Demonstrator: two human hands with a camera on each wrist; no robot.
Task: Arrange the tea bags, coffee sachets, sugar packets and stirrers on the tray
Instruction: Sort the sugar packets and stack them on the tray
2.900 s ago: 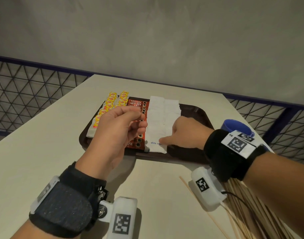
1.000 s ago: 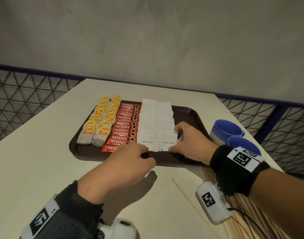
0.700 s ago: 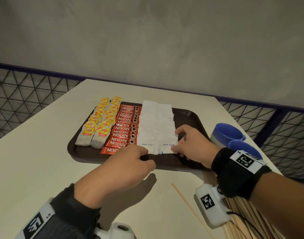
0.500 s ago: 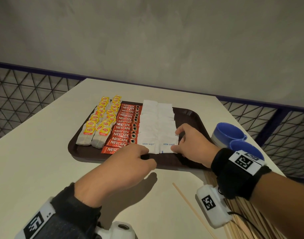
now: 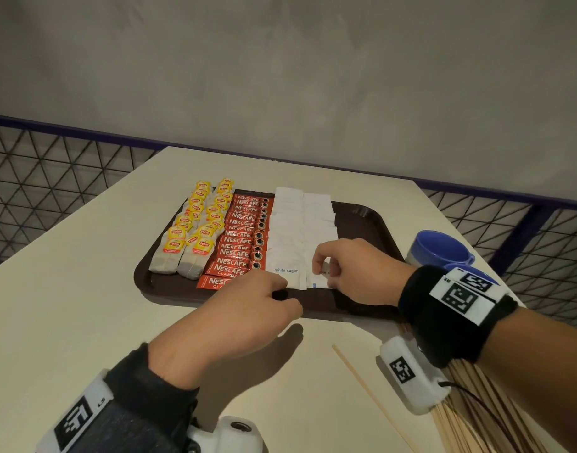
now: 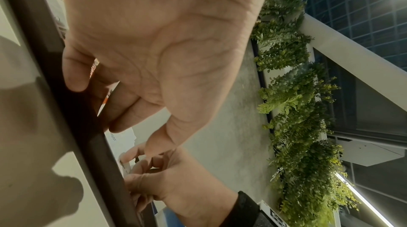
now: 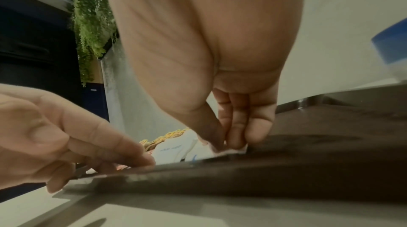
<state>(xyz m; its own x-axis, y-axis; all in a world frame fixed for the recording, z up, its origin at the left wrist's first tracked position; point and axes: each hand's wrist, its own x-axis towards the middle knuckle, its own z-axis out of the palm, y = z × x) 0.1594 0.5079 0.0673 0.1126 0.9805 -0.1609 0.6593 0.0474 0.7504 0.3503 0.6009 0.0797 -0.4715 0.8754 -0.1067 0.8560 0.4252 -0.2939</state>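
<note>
Stirrers (image 5: pixel 470 416): loose on the surface (image 5: pixel 84 305), nearest, not yet trayed. Left hand (image 5: pixel 248 308): fingers curled, resting on the tray (image 5: pixel 372 223) rim. Right hand (image 5: pixel 355 273): pinching the nearest sugar packet (image 5: pixel 323 276). Beyond: coffee sachets (image 5: pixel 244 237), tea bags (image 5: pixel 195 230), rowed. Step: squaring sugar; next, likely fetch stirrers.

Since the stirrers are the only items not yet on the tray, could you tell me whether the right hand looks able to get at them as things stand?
Probably yes, once freed: the stirrers lie uncovered on the table beneath the right wrist, but the right hand is pinching a sugar packet.
</note>
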